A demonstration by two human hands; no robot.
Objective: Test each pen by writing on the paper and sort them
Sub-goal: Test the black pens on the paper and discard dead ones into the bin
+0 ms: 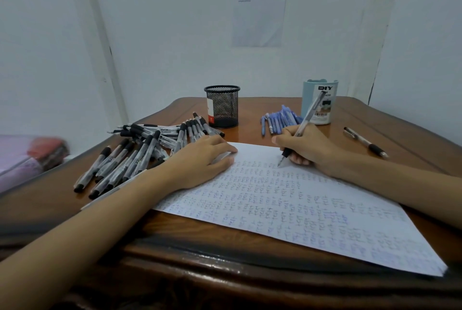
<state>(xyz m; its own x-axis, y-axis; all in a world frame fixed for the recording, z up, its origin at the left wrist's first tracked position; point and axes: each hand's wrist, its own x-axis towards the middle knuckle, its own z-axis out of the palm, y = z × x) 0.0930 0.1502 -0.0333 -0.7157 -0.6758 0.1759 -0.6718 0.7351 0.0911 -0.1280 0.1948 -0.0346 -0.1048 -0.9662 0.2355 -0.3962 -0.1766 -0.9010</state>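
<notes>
The right hand (307, 149) grips a clear-barrelled pen (301, 127) in a writing hold, fingers curled round its black grip. The tip touches the paper (312, 212) just below the fingertips. The pen's long axis runs on a steep slant: tip down and toward the person, rear end rising away and to the right, across the front of the light blue holder (320, 102) beyond the hand. The left hand (202, 159) lies flat with fingers straight, pressing the sheet's far left corner. Rows of small marks fill most of the sheet, so I judge the testing well advanced. A large pile of black-capped pens (140, 154) lies outside and beyond the left hand, and a smaller group of blue pens (280, 119) lies just beyond the right thumb. One single pen (365, 142) lies outside the right wrist. Which heaps are tested I cannot tell. The black mesh cup (222, 107) beyond the left fingertips looks empty, so the sorting into holders seems left to do.
</notes>
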